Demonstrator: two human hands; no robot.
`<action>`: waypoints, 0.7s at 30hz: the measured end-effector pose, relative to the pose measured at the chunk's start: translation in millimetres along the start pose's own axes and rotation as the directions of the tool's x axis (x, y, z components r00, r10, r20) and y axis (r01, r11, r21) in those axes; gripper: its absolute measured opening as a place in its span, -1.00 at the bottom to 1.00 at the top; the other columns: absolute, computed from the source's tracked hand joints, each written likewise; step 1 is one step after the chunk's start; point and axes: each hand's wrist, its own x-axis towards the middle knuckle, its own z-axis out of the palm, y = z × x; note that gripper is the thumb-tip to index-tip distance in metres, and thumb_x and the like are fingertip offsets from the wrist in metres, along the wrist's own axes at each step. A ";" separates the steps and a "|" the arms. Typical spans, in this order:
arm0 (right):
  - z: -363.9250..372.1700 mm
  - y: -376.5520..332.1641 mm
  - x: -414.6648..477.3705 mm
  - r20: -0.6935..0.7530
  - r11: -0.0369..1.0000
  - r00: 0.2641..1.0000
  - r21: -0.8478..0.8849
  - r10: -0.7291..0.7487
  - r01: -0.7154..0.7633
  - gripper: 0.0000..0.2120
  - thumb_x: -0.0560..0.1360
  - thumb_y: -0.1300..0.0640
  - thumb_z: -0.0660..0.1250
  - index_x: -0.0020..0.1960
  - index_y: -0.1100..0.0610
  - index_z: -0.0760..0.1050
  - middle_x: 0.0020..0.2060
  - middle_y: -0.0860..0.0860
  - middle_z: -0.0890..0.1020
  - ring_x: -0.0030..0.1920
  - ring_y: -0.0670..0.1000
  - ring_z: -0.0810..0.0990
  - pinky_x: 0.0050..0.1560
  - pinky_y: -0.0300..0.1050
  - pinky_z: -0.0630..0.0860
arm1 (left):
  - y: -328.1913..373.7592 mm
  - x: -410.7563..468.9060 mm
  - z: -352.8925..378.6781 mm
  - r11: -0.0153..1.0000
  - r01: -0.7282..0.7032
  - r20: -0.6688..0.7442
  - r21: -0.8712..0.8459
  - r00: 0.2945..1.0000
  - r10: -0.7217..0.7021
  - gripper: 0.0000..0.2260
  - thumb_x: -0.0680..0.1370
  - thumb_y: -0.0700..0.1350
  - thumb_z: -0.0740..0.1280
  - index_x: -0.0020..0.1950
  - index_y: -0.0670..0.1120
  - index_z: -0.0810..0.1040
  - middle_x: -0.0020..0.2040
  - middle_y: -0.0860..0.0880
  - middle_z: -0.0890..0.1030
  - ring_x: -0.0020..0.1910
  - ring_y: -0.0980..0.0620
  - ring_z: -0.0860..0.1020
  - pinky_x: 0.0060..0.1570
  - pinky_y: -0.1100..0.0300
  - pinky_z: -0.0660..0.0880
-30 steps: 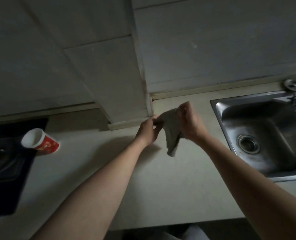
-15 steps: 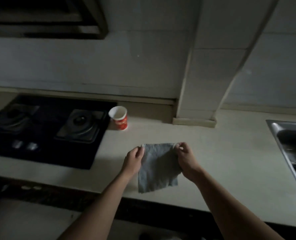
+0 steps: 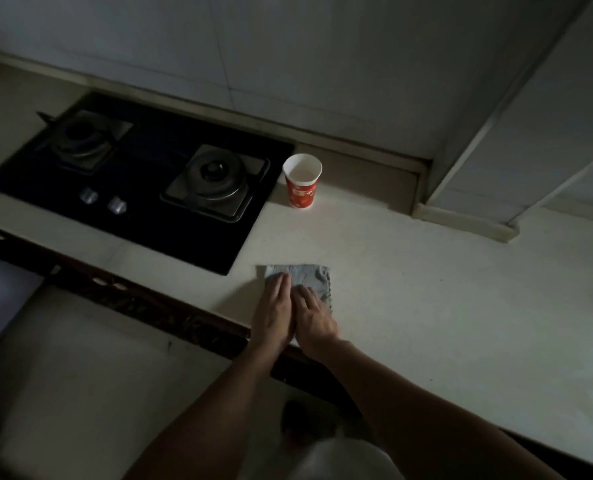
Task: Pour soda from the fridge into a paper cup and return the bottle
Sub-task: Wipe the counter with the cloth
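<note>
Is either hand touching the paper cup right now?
No, the left hand and right hand both rest flat on the grey cloth, with the paper cup standing apart.

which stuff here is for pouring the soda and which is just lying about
For the job:
paper cup, upright on the counter

Lying about:
grey cloth, flat under left hand and right hand
gas hob

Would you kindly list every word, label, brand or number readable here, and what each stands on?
No text can be read.
Paper cup: a pale print on its red wall, too blurred to read.
Stove knobs: no legible marks.
</note>
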 end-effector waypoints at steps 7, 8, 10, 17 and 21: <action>-11.5 17.9 26.4 0.080 0.990 0.993 -0.108 -0.086 0.095 -0.35 0.65 0.09 0.09 0.58 0.12 -0.22 0.57 0.07 -0.15 0.55 0.04 -0.25 0.54 -0.04 -0.23 | -1.9 7.9 14.0 0.928 -0.247 -0.112 0.278 0.951 0.287 -0.59 0.64 -0.09 0.25 0.42 -0.30 0.42 0.43 -0.27 0.42 0.46 -0.18 0.37 0.34 -0.07 0.43; -11.4 18.7 34.6 0.089 0.989 0.993 -0.115 -0.082 0.092 -0.33 0.64 0.08 0.11 0.58 0.11 -0.24 0.57 0.07 -0.17 0.54 0.04 -0.27 0.55 -0.03 -0.23 | -5.3 11.1 15.1 0.930 -0.229 -0.116 0.286 0.955 0.271 -0.59 0.65 -0.11 0.26 0.42 -0.31 0.41 0.44 -0.28 0.41 0.47 -0.19 0.35 0.34 -0.10 0.42; -9.0 17.0 50.4 0.085 0.986 0.993 -0.137 -0.086 0.097 -0.31 0.64 0.08 0.12 0.57 0.10 -0.26 0.56 0.08 -0.21 0.54 0.05 -0.30 0.55 0.01 -0.22 | -10.4 21.9 12.8 0.910 -0.193 -0.114 0.366 0.962 0.250 -0.56 0.68 -0.08 0.21 0.49 -0.30 0.32 0.50 -0.28 0.31 0.52 -0.20 0.26 0.41 -0.11 0.33; 0.0 5.7 54.9 0.111 0.972 0.993 -0.226 -0.046 0.070 -0.20 0.61 0.10 0.16 0.53 0.13 -0.40 0.51 0.14 -0.37 0.48 0.14 -0.44 0.53 0.12 -0.26 | -21.9 35.3 5.1 0.904 -0.153 -0.029 0.398 0.983 0.179 -0.54 0.70 -0.09 -0.04 0.57 -0.26 0.13 0.56 -0.27 0.16 0.57 -0.20 0.10 0.49 -0.11 0.17; 1.1 -1.2 73.8 0.118 0.971 0.993 -0.236 -0.015 0.042 -0.21 0.62 0.05 0.13 0.52 0.12 -0.43 0.51 0.13 -0.38 0.47 0.15 -0.45 0.53 0.13 -0.25 | -38.0 60.7 5.7 0.898 -0.137 0.084 0.419 0.990 0.112 -0.42 0.67 0.00 0.02 0.61 -0.21 -0.10 0.61 -0.22 -0.09 0.59 -0.18 -0.13 0.54 -0.09 -0.05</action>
